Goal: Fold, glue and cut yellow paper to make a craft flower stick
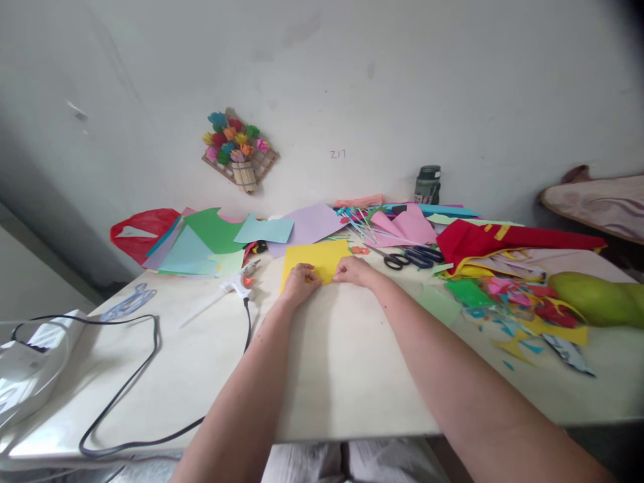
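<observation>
A sheet of yellow paper (318, 256) lies on the table in front of me. My left hand (302, 282) rests on its near left part, fingers curled and closed on the near edge. At the near right corner, the thumb and fingertips of my right hand (355, 272) pinch the same sheet. Left of the paper is a white hot glue gun (238, 284) with its black cord and a glue stick at its rear. Small orange paper flowers (360, 250) lie just beyond my right hand, with scissors (396, 260) to their right.
Coloured paper sheets (214, 231) are piled at the back left. On the right are a red cloth (483, 240), paper scraps (513, 329) and a green object (583, 296). A bottle (427, 184) stands by the wall. A power strip (45, 362) and black cord (155, 349) occupy the left side.
</observation>
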Available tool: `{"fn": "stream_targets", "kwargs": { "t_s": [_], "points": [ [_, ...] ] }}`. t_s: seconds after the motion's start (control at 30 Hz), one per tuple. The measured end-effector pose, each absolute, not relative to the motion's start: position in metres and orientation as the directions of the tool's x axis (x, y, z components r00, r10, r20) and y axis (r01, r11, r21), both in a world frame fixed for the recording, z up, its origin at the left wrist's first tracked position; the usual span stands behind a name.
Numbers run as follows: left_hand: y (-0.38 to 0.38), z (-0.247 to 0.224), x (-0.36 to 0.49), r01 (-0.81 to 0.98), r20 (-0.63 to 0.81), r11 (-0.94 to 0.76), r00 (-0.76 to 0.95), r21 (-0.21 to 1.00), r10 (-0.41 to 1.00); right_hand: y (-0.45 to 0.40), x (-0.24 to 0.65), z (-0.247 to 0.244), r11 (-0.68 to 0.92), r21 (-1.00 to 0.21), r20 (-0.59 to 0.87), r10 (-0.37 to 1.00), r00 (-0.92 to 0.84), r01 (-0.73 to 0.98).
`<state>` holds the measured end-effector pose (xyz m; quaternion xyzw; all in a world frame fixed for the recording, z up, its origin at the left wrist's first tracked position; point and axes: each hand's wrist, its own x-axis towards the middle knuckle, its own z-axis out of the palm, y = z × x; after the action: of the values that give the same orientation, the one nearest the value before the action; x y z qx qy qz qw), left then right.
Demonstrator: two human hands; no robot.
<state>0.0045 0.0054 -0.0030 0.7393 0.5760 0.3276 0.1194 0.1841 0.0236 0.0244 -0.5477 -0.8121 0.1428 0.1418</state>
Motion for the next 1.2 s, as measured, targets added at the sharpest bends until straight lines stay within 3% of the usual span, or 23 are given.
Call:
{"fn": "stream_targets", "kwargs": {
  "t_s": [0.43, 0.9, 1.2],
  "points": [
    [0.004, 0.003, 0.009, 0.888, 0.273, -0.209, 0.099, 0.410, 0.957, 0.021, 0.173, 0.035, 0.212, -0.273, -0.046, 0.971, -0.233, 0.938],
    [0.003, 0.003, 0.009, 0.906, 0.278, -0.163, 0.054, 0.389, 0.959, 0.018, 0.169, 0.041, 0.189, -0.220, -0.086, 0.974, -0.212, 0.957],
    [-0.002, 0.001, 0.008, 0.844, 0.402, -0.411, 0.263, 0.344, 0.877, 0.013, 0.171, 0.046, 0.190, -0.228, -0.096, 0.972, -0.216, 0.955]
  ]
}}
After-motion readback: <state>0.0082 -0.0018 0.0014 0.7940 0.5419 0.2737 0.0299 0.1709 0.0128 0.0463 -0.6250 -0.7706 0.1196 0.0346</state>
